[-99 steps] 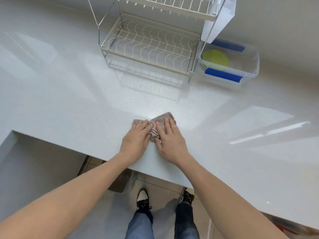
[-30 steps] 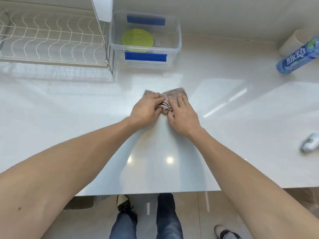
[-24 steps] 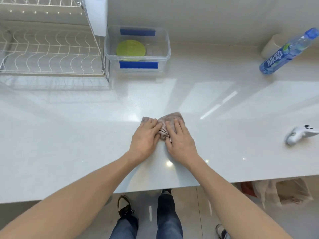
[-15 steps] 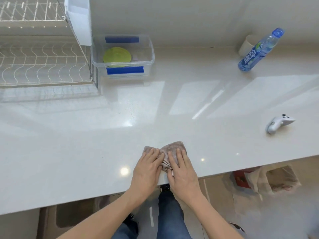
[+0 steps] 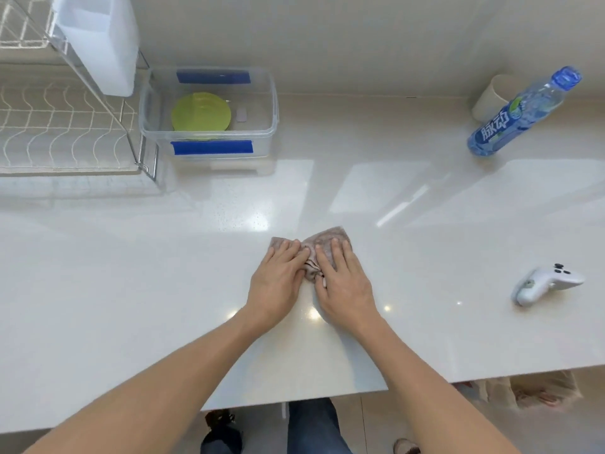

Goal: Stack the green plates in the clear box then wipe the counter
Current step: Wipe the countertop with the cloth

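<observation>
Cloth [image 5: 327, 239] lies mid-counter [image 5: 131, 290] under flat-pressed fingers of left hand [image 5: 278, 280] and right hand [image 5: 343, 283], bare surface all around.

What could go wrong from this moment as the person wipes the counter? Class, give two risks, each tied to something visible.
1. A wide sweep to the right with the cloth under both hands could knock the white controller lying loose on the counter.
2. Wiping farther back and right could topple the upright water bottle, which looks tall and narrow, so easily tipped.
</observation>
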